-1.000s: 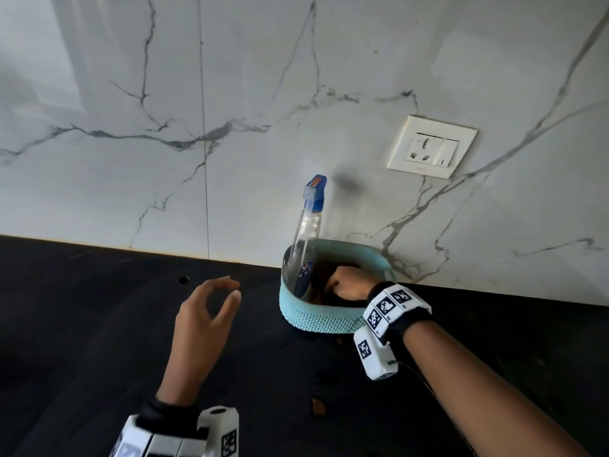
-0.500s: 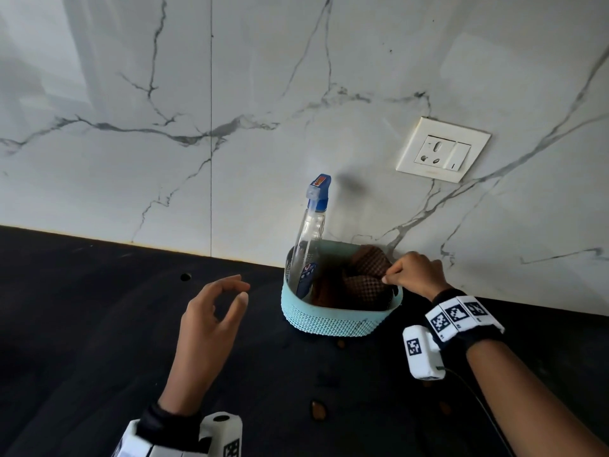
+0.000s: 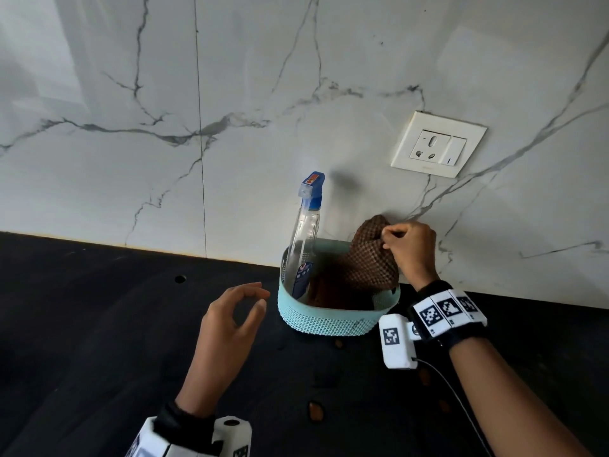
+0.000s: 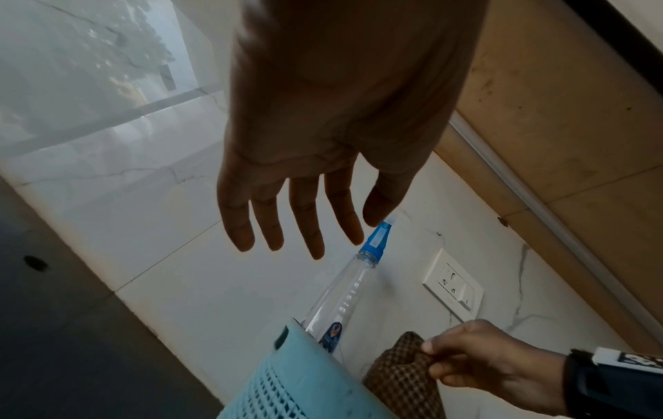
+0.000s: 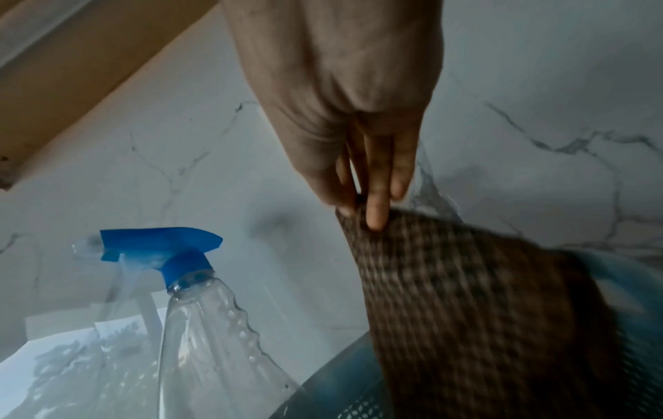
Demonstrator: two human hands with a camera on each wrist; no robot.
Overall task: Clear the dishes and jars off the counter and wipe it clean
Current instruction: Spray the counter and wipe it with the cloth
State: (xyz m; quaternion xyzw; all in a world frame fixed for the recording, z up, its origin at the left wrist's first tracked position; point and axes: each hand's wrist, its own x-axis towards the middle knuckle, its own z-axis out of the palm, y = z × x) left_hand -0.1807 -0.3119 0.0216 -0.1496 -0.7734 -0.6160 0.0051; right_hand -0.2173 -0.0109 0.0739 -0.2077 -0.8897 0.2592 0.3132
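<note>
A teal mesh basket (image 3: 326, 321) (image 4: 287, 382) stands on the black counter (image 3: 99, 324) against the marble wall. A clear spray bottle (image 3: 304, 239) (image 4: 344, 294) (image 5: 215, 326) with a blue nozzle leans in its left side. My right hand (image 3: 408, 249) (image 4: 477, 365) (image 5: 362, 195) pinches the top of a brown checked cloth (image 3: 369, 262) (image 4: 401, 377) (image 5: 466, 297) and holds it half out of the basket. My left hand (image 3: 230, 321) (image 4: 305, 215) hovers left of the basket, fingers relaxed, holding nothing.
A white socket plate (image 3: 438, 143) (image 4: 454, 286) sits on the wall above right of the basket. Brown spill spots (image 3: 315, 410) mark the counter in front of the basket. A small hole (image 3: 180, 278) lies in the counter at left. A wooden cabinet (image 4: 559, 113) hangs overhead.
My right hand has come up out of the basket, drawing the brown cloth up and to the right. The left hand has barely moved.
</note>
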